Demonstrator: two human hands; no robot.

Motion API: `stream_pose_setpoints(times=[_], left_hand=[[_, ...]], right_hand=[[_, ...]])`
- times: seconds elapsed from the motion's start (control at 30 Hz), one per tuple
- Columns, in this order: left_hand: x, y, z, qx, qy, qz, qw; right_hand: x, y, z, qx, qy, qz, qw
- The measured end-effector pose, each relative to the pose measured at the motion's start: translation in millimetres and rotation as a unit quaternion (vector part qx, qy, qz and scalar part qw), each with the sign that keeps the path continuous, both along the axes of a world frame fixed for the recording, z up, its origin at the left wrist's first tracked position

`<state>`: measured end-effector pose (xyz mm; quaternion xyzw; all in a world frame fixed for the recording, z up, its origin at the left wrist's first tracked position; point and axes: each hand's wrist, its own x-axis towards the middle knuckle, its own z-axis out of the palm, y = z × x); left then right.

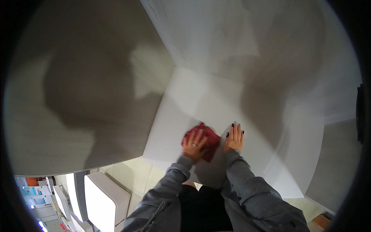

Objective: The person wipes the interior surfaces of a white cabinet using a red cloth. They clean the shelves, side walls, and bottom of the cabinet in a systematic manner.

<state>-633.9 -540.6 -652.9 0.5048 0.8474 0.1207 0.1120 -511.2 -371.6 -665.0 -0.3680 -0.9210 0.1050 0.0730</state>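
Note:
My left hand point(194, 145) lies spread on a red cloth point(214, 140), pressing it to a smooth white surface point(185, 98). A ring shows on one of its fingers, and hand and cloth are slightly blurred. To the right, my right hand point(234, 138) rests flat on the same surface with nothing under it that I can see. Its fingers point away from me and some nails are dark. The two hands are apart, with the cloth's right edge close to my right hand.
A tall grey panel point(72, 116) rises at the left and another panel point(237, 34) stands behind the white surface. At the right is a grey panel point(333, 162). White box-like units point(107, 200) stand on the tiled floor point(136, 171) at lower left.

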Motion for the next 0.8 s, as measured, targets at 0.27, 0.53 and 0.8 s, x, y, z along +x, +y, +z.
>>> stream_pose_setpoints(times=[0.27, 0.53, 0.8], left_hand=[[-78.4, -19.3, -7.0, -0.021, 0.125, 0.348, 0.929], [-27.0, 63.4, 2.9, -0.001, 0.124, 0.225, 0.966], [-25.1, 91.0, 24.0, 0.069, 0.002, -0.055, 0.996]], right_hand=[[-1.3, 0.0, 9.8, 0.004, -0.02, 0.007, 1.0], [-4.7, -1.6, 29.9, -0.045, -0.057, -0.012, 0.997], [-2.8, -4.5, 35.0, 0.006, -0.021, -0.003, 1.0]])
